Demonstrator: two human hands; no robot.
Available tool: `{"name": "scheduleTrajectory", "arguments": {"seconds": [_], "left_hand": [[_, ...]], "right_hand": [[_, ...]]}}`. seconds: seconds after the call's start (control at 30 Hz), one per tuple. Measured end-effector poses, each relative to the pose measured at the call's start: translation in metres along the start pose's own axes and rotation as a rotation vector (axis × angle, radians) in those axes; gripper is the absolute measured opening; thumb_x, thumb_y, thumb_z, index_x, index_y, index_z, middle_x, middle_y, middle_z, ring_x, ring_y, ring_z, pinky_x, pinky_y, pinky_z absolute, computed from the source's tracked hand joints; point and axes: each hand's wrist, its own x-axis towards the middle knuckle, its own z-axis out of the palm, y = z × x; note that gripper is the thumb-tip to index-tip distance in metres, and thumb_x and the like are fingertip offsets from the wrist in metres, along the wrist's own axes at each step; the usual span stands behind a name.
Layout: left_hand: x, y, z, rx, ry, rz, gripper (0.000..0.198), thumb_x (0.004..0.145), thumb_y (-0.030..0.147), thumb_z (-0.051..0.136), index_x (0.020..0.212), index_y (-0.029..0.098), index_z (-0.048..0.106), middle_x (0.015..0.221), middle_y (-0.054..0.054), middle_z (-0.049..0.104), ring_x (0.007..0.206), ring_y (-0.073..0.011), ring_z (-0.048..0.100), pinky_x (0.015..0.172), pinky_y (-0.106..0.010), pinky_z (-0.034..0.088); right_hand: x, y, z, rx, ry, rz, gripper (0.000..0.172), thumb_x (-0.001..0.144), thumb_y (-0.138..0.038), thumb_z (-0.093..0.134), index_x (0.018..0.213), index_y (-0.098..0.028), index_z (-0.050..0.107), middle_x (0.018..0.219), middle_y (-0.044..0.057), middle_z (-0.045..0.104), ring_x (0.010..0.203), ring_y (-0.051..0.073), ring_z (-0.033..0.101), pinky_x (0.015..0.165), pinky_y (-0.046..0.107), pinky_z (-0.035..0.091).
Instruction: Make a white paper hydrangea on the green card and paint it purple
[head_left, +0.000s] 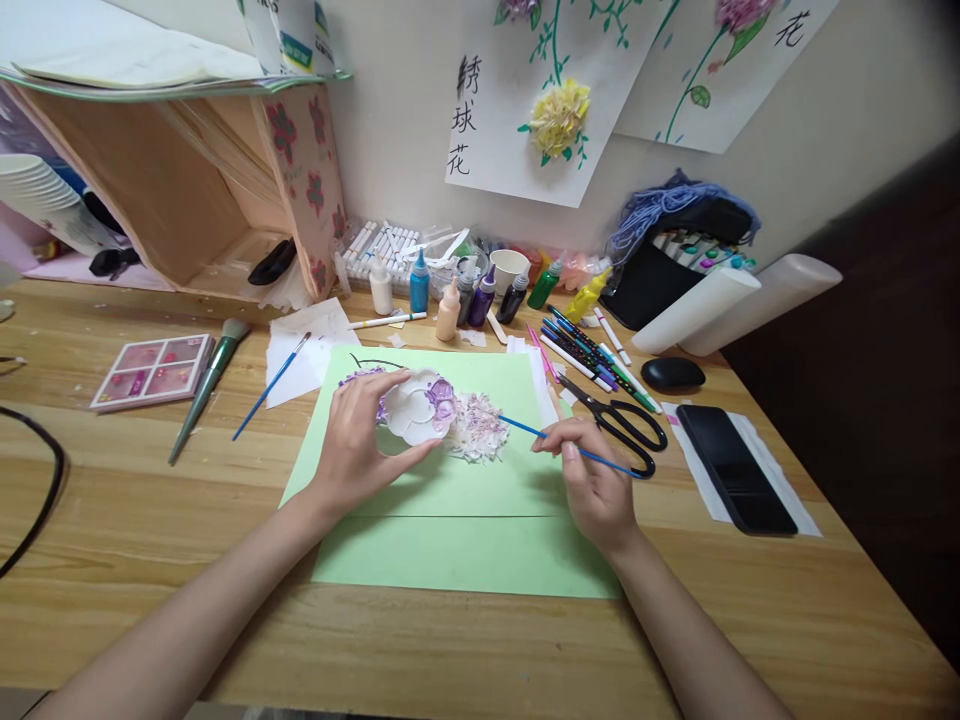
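Note:
My left hand (364,430) grips a white flower-shaped paint palette (410,408) by its edges, tilted, with purple paint in some of its wells. Between the fingers of my right hand (592,475) is a thin blue paintbrush (525,427). The brush tip reaches a fluffy paper flower (478,428), white with purple touches; whether it presses on it I cannot tell. Under both hands lies light green paper (465,555). Another purple flower (361,376) with a dark stem line is partly hidden behind my left hand and the palette.
Black scissors (637,425), several pens (581,345) and a phone (735,468) lie to the right. Paint bottles (484,297) stand along the back. On the left are a second paintbrush (271,385), a large makeup brush (210,385) and a pink palette (154,372).

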Motion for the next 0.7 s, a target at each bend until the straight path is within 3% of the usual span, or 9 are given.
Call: {"name": "scheduleTrajectory", "arguments": {"seconds": [0.5, 0.63, 0.7], "left_hand": [[-0.002, -0.001, 0.002, -0.019, -0.031, -0.01, 0.066, 0.074, 0.039, 0.076, 0.129, 0.024, 0.042, 0.12, -0.011, 0.061, 0.111, -0.0277, 0.058, 0.095, -0.044, 0.044], [-0.002, 0.0, 0.002, -0.03, -0.053, 0.005, 0.066, 0.075, 0.04, 0.075, 0.129, 0.024, 0.042, 0.12, -0.011, 0.061, 0.112, -0.0277, 0.057, 0.094, -0.044, 0.044], [-0.003, 0.001, 0.003, -0.033, -0.078, 0.022, 0.066, 0.076, 0.04, 0.074, 0.129, 0.023, 0.041, 0.121, -0.012, 0.061, 0.112, -0.0277, 0.057, 0.093, -0.043, 0.044]], "right_hand": [[-0.002, 0.001, 0.001, 0.023, 0.001, 0.067, 0.021, 0.095, -0.023, 0.041, 0.083, -0.022, 0.059, 0.078, 0.003, 0.062, 0.075, 0.019, 0.06, 0.069, 0.033, 0.047], [-0.003, -0.007, 0.003, 0.173, 0.234, 0.047, 0.02, 0.095, -0.023, 0.039, 0.086, -0.023, 0.057, 0.077, 0.003, 0.062, 0.073, 0.02, 0.061, 0.066, 0.035, 0.047], [-0.004, -0.012, 0.004, 0.259, 0.243, 0.031, 0.02, 0.095, -0.022, 0.038, 0.088, -0.023, 0.057, 0.077, 0.003, 0.063, 0.072, 0.02, 0.062, 0.065, 0.035, 0.048]]}}
